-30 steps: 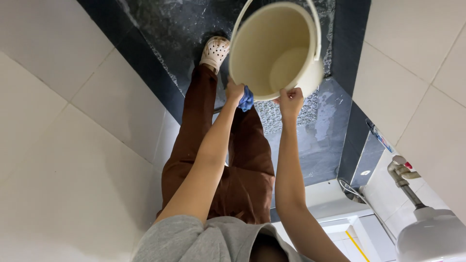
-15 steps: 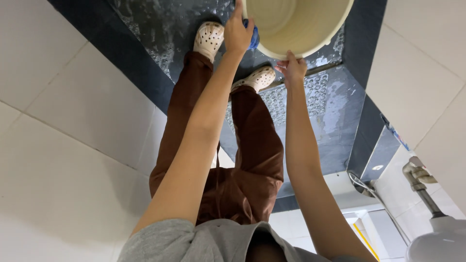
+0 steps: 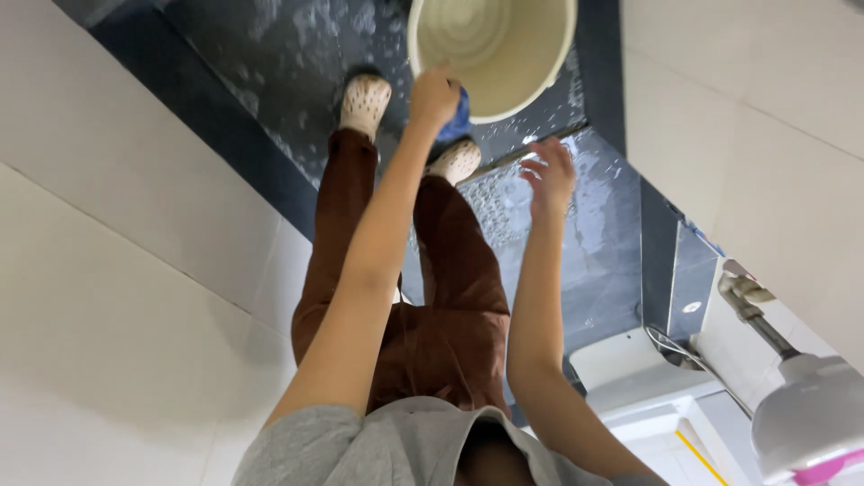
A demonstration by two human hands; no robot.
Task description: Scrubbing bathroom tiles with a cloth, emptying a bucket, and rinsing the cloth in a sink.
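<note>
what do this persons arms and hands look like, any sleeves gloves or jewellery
Both arms are bare from the grey short-sleeved top down. The left hand and right hand are ungloved, and no ring, watch or bracelet shows on the fingers or wrists in view.

my left hand is closed in a grip at full arm's stretch; my right hand hangs open, fingers spread, touching nothing.
</note>
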